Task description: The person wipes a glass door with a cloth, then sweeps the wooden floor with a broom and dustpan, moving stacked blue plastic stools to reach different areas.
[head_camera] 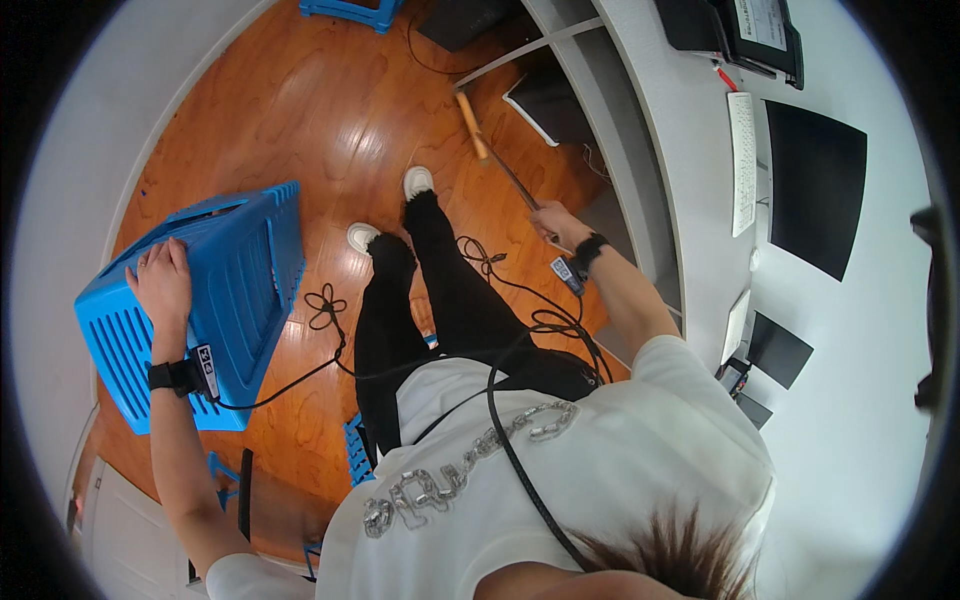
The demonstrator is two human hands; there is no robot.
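My left hand (163, 289) rests on a large blue plastic stool (225, 277), fingers bent over the edge by a slot. The stool has ribbed and slotted panels and looks tipped over. My right hand (559, 225) is closed around the thin dark handle of a long-handled tool (517, 181). That tool ends in a narrow orange-brown crosspiece (471, 124) close to the wood floor; its exact kind cannot be made out. Each wrist wears a black strap with a small labelled box, cabled to the body.
Looped black cables (559, 322) hang by my legs. On my right a white desk (667, 112) carries a keyboard (742, 165) and monitor (816, 187). Dark boxes (551, 105) stand beneath it. Another blue stool (356, 11) is ahead; a white wall (97, 142) runs along the left.
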